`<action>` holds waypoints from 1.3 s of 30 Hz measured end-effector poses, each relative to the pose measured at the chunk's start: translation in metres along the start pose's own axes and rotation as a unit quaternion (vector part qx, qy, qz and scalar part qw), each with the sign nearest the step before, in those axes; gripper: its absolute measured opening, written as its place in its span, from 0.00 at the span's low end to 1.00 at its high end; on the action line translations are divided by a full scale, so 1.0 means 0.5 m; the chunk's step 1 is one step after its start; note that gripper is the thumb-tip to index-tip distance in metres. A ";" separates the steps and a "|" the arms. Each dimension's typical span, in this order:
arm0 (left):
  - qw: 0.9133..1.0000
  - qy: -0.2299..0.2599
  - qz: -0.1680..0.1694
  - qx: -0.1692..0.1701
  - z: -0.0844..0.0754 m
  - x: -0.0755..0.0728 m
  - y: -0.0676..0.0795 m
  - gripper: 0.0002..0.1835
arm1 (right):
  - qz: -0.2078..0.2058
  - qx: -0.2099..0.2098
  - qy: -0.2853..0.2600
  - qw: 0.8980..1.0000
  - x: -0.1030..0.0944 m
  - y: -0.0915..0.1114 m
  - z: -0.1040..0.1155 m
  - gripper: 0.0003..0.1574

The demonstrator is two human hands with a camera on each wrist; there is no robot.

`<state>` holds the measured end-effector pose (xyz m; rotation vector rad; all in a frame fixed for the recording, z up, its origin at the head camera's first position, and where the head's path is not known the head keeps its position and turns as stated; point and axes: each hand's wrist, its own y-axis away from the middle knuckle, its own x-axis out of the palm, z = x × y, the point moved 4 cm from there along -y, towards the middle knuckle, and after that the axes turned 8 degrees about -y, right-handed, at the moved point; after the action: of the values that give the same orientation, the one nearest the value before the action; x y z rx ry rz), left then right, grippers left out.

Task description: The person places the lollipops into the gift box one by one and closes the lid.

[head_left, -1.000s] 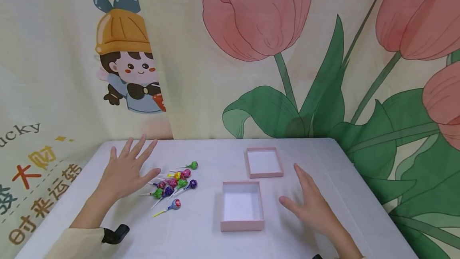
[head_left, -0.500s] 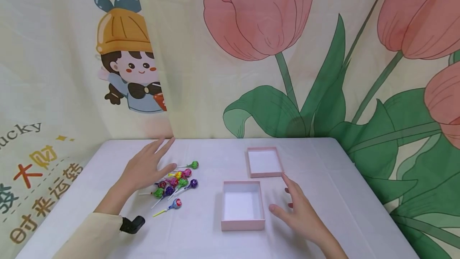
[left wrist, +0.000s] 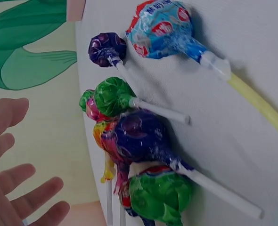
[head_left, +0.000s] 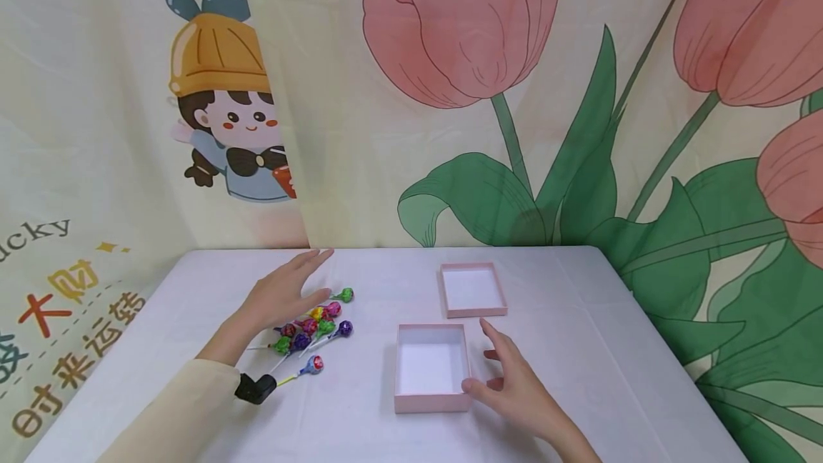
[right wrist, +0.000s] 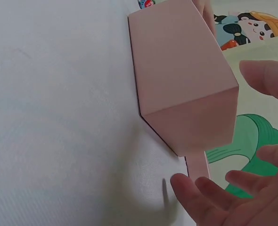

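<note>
Several wrapped lollipops (head_left: 301, 341) lie in a loose pile on the left of the white table, in green, purple, pink and yellow. A blue-and-red lollipop (left wrist: 160, 30) with a yellow stick lies apart, nearer the front. My left hand (head_left: 283, 295) hovers over the pile's far left side, fingers spread and holding nothing; it hides part of some sticks. At the centre stands an open pink box (head_left: 432, 404) with a white inside. My right hand (head_left: 514, 381) is beside its right wall, fingers loosely bent, the thumb tip overlapping the near right corner in the head view.
A shallower pink lid-like tray (head_left: 477, 312), white inside, lies behind the box to the right. A black wrist-worn device (head_left: 256, 388) on my left sleeve overlaps the yellow stick. A curtain (head_left: 347, 163) printed with tulips and a cartoon figure hangs behind the table.
My left hand has moved right, from beside the lollipops to over them. My right hand has moved left and closer to the box. Box, tray and lollipops have stayed put.
</note>
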<state>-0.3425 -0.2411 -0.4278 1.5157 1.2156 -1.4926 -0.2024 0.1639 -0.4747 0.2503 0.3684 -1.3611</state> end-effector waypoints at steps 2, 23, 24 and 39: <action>1.000 0.010 0.004 0.000 -0.003 0.006 -0.008 0.42 | 0.013 0.003 -0.007 1.000 0.005 -0.001 -0.001 0.64; 0.996 0.061 0.064 0.012 -0.014 0.033 -0.038 0.31 | 0.086 -0.015 -0.073 0.994 0.032 0.001 -0.012 0.59; 0.996 0.062 0.070 0.008 -0.014 0.035 -0.038 0.31 | 0.085 -0.014 -0.076 0.993 0.033 0.002 -0.013 0.59; 0.994 0.078 0.073 0.025 -0.021 0.048 -0.055 0.21 | 0.087 -0.013 -0.080 0.993 0.033 0.003 -0.018 0.58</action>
<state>-0.3668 -0.2182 -0.4464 1.7425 1.1367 -1.3386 -0.1990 0.1526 -0.4897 0.1463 0.2247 -1.1946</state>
